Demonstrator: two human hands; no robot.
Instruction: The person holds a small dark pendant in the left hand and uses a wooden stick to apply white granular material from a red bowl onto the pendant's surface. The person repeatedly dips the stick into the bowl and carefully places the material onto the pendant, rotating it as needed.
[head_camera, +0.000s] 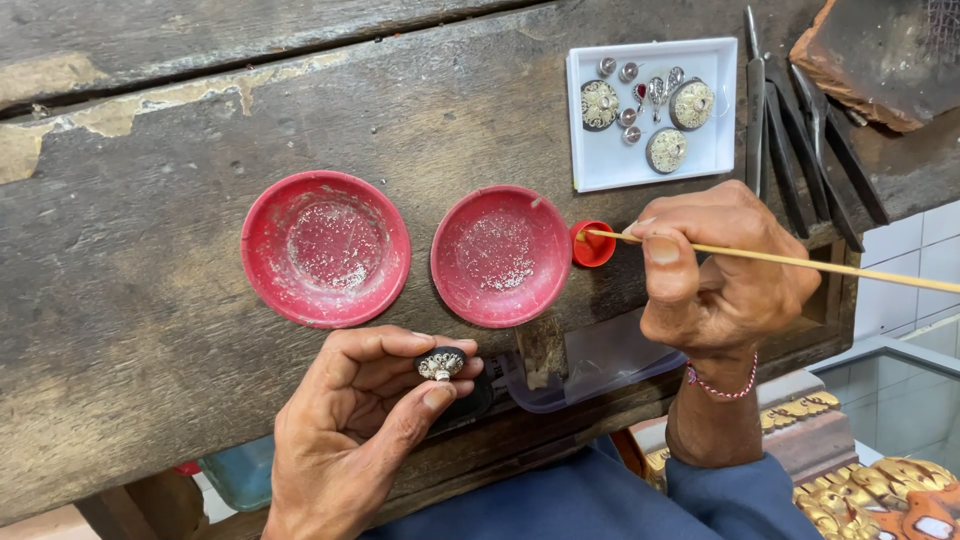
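Head view: a small ornament (441, 363) is pinched in the left hand (365, 420) at lower centre; a thin stick (800, 262), clenched in the right hand (725, 270), is dipped in a tiny red cap (594, 246). Too much pickup could probably get smeared on the table (150, 300).

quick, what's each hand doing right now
Left hand: closed on a small ornate silver piece, pinched between thumb and fingers.
Right hand: closed on a thin stick, its tip at the small red cap.

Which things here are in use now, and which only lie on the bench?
In use: left hand holding small ornament; right hand holding thin stick, tip at small red cap.

Lying about: two red dishes, white tray, pliers, clear container.
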